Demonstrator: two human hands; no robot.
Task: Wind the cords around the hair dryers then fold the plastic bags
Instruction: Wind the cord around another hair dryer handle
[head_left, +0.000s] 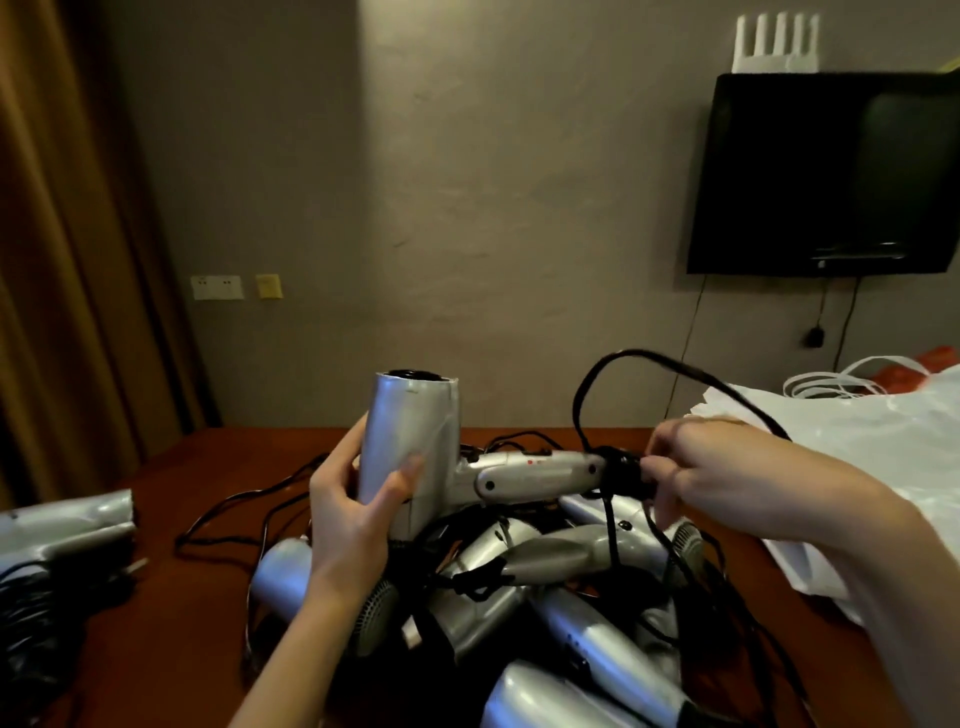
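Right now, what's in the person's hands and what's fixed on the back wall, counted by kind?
dryer, in the left hand: 1
cord, in the right hand: 1
TV: 1
Wall plates, a white plate and a yellow plate: 2
Total: 5

Head-worn camera looks forward and down, close over the table (208, 467), facing the wall (519, 208).

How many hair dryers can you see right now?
About 7: one held up in the left hand, one at the table's left edge, and roughly five piled below the hands. Tangled cords may hide more.
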